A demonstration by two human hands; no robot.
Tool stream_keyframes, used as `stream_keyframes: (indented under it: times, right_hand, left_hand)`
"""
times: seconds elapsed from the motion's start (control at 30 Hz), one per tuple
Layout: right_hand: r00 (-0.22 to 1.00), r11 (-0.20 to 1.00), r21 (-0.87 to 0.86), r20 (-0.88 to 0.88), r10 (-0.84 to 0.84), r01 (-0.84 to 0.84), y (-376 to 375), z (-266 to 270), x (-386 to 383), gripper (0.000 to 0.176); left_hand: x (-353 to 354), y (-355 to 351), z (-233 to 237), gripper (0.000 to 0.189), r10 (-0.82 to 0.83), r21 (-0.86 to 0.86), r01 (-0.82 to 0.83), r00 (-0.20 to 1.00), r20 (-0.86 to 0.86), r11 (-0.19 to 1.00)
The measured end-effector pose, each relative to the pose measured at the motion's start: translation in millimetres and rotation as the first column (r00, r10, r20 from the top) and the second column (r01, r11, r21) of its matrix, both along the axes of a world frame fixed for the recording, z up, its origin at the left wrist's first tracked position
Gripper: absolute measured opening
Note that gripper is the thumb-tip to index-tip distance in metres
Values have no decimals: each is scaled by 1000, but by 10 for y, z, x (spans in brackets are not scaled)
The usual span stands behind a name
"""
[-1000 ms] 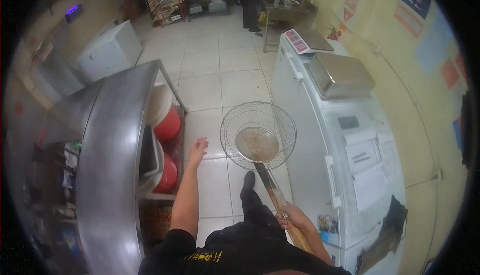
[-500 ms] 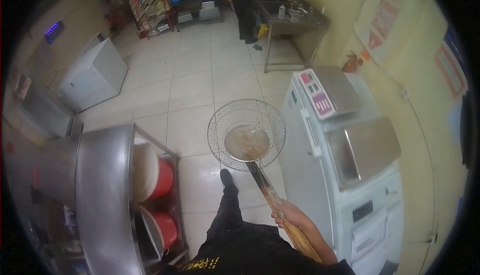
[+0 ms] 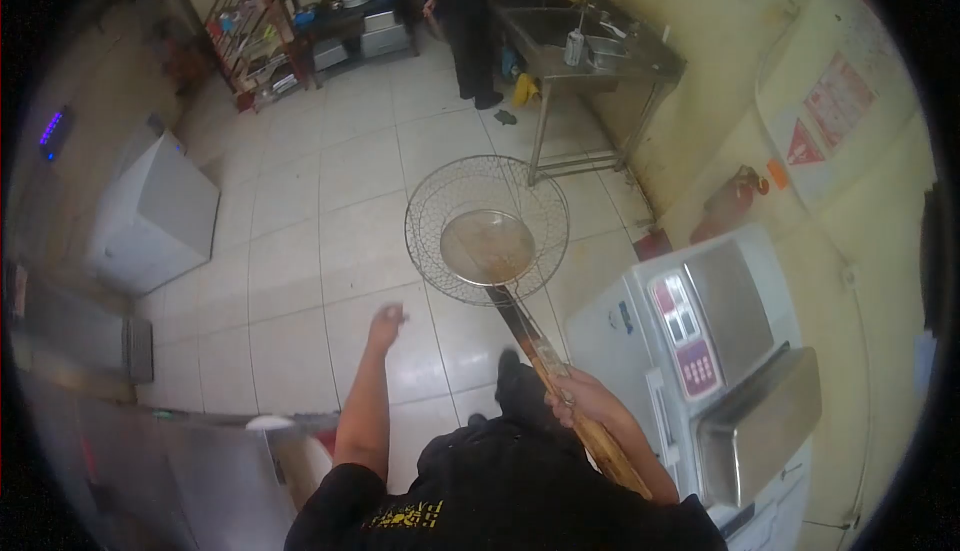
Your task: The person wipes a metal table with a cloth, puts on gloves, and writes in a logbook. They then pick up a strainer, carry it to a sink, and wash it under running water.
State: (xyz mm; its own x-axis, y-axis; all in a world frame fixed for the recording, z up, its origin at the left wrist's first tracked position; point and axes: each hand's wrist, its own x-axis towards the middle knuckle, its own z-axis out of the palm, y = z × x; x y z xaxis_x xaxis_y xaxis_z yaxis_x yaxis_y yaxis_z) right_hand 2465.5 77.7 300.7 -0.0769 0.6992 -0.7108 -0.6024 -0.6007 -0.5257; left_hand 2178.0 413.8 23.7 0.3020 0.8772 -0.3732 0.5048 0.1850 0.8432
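Observation:
A round wire strainer [image 3: 488, 233] with a wooden handle is held out in front of my body above the tiled floor. Near its middle sits a smaller round mesh piece [image 3: 487, 248]. My right hand [image 3: 584, 398] is wrapped round the handle, whose lower end runs back beneath my forearm. To the left, my left hand [image 3: 388, 325] hangs over the floor, touching nothing; its fingers look curled, but whether they are closed is too small to tell.
A white freezer [image 3: 620, 326] on the right bears a scale [image 3: 690, 336] and a metal pan [image 3: 755, 431]. Ahead, a person [image 3: 468, 26] stands at a metal sink table [image 3: 590, 61]. A white chest [image 3: 160, 216] and steel counter [image 3: 215, 471] are left.
My left hand and forearm have come into view. The sink table and the person look nearer, while the steel counter and freezer have shifted down the view. The strainer is still in my right hand.

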Motion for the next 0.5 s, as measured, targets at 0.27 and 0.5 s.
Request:
stream_keyframes:
  times: [0.27,0.5]
  right_hand:
    - [1000,997,81,7,-20,20,2436,-184,1626,28]
    - [998,996,88,44,-34,30,4337,45,2949,27]
  left_hand:
    - [1696,1898,178,38,53,-71,-44,990,128,996]
    - [432,1154,-737,37,111,-730,-280,956,-272,623]
